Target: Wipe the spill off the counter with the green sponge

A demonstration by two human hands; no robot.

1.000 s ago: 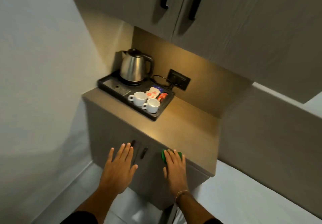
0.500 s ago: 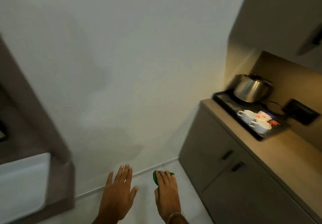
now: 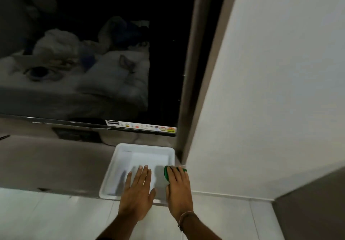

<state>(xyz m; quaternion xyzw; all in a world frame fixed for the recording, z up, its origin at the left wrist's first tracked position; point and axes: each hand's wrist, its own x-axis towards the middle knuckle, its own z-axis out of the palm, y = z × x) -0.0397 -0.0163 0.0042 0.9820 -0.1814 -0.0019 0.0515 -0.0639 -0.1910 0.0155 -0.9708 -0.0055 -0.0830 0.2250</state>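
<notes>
Green sponge [image 3: 166, 173] under right hand [image 3: 178, 191], over smooth rectangular white tray [image 3: 119, 157].

head cam | looks down and forward – close above both hands (one view only) | faces dark screen [image 3: 89, 53]

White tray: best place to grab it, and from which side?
Probably the near rim of the white tray, from the front: it sits at the shelf's front edge. The right wall crowds its right side and the TV overhangs the far rim. The left hand is free; the right hand holds the sponge.
</notes>
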